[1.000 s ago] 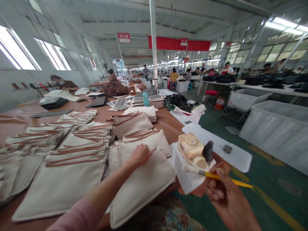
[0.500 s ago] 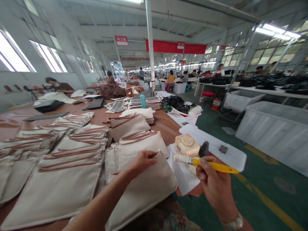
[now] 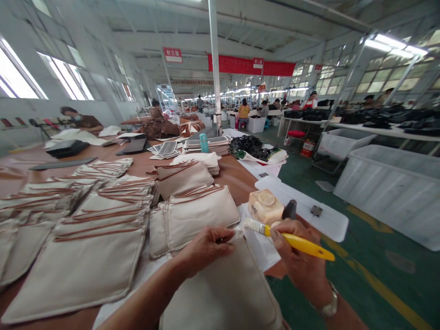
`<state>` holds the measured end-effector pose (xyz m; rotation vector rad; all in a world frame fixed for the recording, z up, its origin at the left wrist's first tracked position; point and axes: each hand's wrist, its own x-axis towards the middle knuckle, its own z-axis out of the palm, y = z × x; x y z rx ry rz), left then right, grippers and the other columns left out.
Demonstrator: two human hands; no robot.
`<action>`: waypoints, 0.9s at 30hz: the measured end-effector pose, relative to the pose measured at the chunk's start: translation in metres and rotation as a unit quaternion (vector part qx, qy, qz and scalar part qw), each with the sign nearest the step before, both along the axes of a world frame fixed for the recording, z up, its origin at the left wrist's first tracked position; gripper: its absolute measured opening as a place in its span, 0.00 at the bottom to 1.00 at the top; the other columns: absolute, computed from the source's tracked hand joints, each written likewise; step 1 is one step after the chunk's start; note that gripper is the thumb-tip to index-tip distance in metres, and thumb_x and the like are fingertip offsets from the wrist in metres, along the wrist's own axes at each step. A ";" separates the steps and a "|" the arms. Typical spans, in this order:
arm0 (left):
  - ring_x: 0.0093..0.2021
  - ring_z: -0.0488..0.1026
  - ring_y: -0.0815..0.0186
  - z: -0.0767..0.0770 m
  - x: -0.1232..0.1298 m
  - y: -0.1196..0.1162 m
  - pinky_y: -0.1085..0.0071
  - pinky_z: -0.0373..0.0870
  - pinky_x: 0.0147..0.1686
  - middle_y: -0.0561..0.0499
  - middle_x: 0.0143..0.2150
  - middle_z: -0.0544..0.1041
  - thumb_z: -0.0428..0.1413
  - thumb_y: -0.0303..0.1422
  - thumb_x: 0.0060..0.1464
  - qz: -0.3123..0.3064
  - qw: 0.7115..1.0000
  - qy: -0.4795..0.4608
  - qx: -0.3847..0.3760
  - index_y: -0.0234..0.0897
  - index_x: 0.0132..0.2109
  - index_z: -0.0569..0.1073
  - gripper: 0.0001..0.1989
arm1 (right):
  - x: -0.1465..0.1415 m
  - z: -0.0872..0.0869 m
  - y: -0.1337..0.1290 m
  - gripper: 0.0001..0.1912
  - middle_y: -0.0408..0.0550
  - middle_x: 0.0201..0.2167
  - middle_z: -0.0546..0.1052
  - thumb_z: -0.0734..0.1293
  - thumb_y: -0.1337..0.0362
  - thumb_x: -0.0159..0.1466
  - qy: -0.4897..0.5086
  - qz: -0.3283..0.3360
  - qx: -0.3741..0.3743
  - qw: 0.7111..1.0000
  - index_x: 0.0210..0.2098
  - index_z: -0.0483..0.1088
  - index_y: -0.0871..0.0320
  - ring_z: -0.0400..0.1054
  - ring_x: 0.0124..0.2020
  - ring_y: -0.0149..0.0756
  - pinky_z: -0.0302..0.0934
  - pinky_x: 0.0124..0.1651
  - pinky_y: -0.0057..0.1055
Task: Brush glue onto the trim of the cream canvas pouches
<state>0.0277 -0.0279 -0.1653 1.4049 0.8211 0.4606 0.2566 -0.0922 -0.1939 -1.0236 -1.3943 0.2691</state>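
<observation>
My left hand [image 3: 211, 250] pinches the top edge of a beige fabric panel [image 3: 223, 288] that hangs toward my lap. In my right hand [image 3: 302, 256] is a paintbrush [image 3: 292, 243] with a yellow handle. Its whitish, coated bristles point left and sit close to the panel's upper corner; whether they touch it I cannot tell. Just beyond the brush stands a yellowish, stained plastic container [image 3: 265, 206], with a dark rounded object [image 3: 289, 209] beside it. Behind my left hand lies a stack of beige panels [image 3: 202, 211] with brown edges.
Rows of overlapping beige panels [image 3: 89, 270] cover the left of the brown table [image 3: 237, 176]. A turquoise bottle [image 3: 204, 143] stands on farther stacks. White paper [image 3: 257, 247] lies under the container. White bins [image 3: 392, 188] stand on the floor at right; a co-worker [image 3: 80, 120] sits far left.
My left hand has pulled the panel nearer and lower, away from the stack. My right hand has brought the brush slightly left, closer to the panel's corner.
</observation>
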 end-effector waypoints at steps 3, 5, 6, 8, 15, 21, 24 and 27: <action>0.37 0.70 0.63 -0.003 0.000 -0.001 0.73 0.66 0.37 0.50 0.36 0.76 0.64 0.41 0.50 -0.011 1.000 -0.001 0.006 0.32 0.38 0.79 0.15 | 0.001 0.005 -0.005 0.03 0.43 0.32 0.72 0.67 0.68 0.69 -0.052 -0.013 0.015 0.998 0.40 0.69 0.54 0.68 0.32 0.33 0.62 0.35 0.29; 0.38 0.70 0.63 -0.005 0.000 -0.001 0.73 0.66 0.37 0.50 0.37 0.75 0.64 0.40 0.50 -0.019 1.000 -0.001 0.010 0.32 0.39 0.79 0.15 | -0.001 0.007 -0.005 0.03 0.41 0.29 0.70 0.66 0.67 0.70 -0.067 0.018 -0.001 0.998 0.39 0.68 0.54 0.65 0.27 0.31 0.60 0.29 0.28; 0.38 0.70 0.63 -0.006 -0.001 -0.002 0.73 0.65 0.37 0.51 0.38 0.75 0.63 0.40 0.50 -0.021 1.000 0.000 0.014 0.32 0.39 0.78 0.15 | -0.002 0.007 -0.005 0.04 0.40 0.28 0.69 0.66 0.67 0.70 -0.069 0.025 -0.003 0.997 0.38 0.68 0.54 0.63 0.26 0.31 0.59 0.28 0.28; 0.38 0.69 0.63 -0.007 -0.001 -0.003 0.73 0.65 0.37 0.51 0.37 0.74 0.63 0.40 0.52 -0.024 0.999 0.005 0.030 0.32 0.39 0.78 0.14 | -0.003 0.007 -0.006 0.04 0.41 0.30 0.70 0.66 0.68 0.70 -0.066 -0.003 0.012 0.998 0.37 0.68 0.54 0.65 0.28 0.31 0.60 0.30 0.27; 0.38 0.67 0.66 -0.007 0.000 -0.009 0.74 0.62 0.38 0.52 0.36 0.70 0.57 0.39 0.59 -0.046 0.985 0.059 0.154 0.33 0.35 0.76 0.12 | -0.006 0.008 -0.014 0.03 0.41 0.29 0.70 0.65 0.67 0.71 -0.075 0.013 -0.007 0.997 0.38 0.68 0.55 0.65 0.26 0.30 0.60 0.29 0.27; 0.32 0.66 0.70 -0.012 -0.003 -0.019 0.76 0.60 0.32 0.54 0.31 0.67 0.53 0.38 0.65 -0.002 0.925 0.153 0.347 0.34 0.29 0.71 0.17 | 0.011 0.007 -0.018 0.04 0.47 0.32 0.73 0.69 0.63 0.68 0.032 -0.084 0.001 0.996 0.38 0.71 0.56 0.68 0.30 0.34 0.60 0.28 0.28; 0.29 0.68 0.72 -0.015 -0.006 -0.028 0.76 0.59 0.30 0.54 0.30 0.71 0.54 0.33 0.65 0.048 0.853 0.156 0.496 0.35 0.33 0.73 0.12 | 0.017 0.010 -0.021 0.08 0.44 0.24 0.70 0.71 0.60 0.66 0.177 -0.045 -0.054 0.982 0.36 0.72 0.57 0.62 0.22 0.31 0.57 0.23 0.26; 0.29 0.69 0.70 -0.009 -0.012 -0.038 0.73 0.60 0.30 0.53 0.31 0.74 0.52 0.30 0.67 0.038 0.732 0.136 0.666 0.37 0.41 0.75 0.07 | 0.017 0.020 -0.024 0.09 0.40 0.19 0.65 0.73 0.61 0.64 0.314 0.025 -0.075 0.946 0.33 0.71 0.58 0.57 0.18 0.27 0.50 0.20 0.21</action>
